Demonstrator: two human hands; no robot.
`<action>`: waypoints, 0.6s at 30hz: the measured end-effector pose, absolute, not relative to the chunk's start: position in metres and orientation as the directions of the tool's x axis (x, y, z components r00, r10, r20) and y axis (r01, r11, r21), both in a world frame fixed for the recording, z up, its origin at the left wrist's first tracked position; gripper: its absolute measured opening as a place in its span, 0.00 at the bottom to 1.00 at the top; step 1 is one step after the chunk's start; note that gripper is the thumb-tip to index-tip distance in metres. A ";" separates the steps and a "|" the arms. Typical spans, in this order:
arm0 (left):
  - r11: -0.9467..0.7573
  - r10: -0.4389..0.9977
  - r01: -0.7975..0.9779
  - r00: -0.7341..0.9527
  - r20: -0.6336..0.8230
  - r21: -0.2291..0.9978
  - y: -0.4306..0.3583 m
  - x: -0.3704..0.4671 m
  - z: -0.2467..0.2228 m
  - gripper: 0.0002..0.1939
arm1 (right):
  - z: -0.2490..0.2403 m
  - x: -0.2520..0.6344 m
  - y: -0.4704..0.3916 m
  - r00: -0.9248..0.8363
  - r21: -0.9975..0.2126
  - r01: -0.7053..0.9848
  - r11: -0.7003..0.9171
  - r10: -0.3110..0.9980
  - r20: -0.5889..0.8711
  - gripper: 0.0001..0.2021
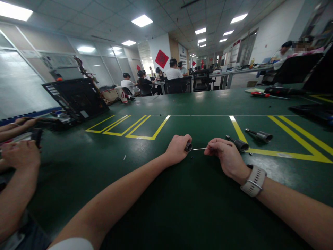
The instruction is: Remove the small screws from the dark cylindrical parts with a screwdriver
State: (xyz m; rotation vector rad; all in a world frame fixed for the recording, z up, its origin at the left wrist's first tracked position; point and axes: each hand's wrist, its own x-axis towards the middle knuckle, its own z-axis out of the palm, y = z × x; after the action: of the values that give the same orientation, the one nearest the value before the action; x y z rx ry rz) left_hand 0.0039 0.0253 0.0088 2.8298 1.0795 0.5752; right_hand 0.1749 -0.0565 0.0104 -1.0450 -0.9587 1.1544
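As left fingers (187,138) curl, cylinder (187,148) within, rod (199,149) just beside

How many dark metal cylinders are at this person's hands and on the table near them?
3. One cylinder is in the left hand; a second cylinder lies just beyond the right hand, and a third cylinder lies farther right. Others could be hidden.

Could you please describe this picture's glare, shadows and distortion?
Head view: ceiling lights burn white; head view: green tabletop shows sheen beside the watch strap, darkest at bottom centre; head view: edges look stretched and tilted; head view: dark part in the left hand shows little detail.
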 end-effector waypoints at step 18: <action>-0.764 0.644 0.539 0.669 0.371 0.354 0.027 0.002 0.006 0.11 | 0.002 0.174 -0.052 0.216 -0.992 -0.076 0.102 0.973 0.083 0.05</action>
State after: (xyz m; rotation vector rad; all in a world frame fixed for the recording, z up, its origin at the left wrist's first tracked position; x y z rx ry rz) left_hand 0.0024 0.0269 0.0057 2.6696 0.9601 0.7163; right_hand 0.1739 -0.0522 0.0022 -1.1721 -1.0318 1.0247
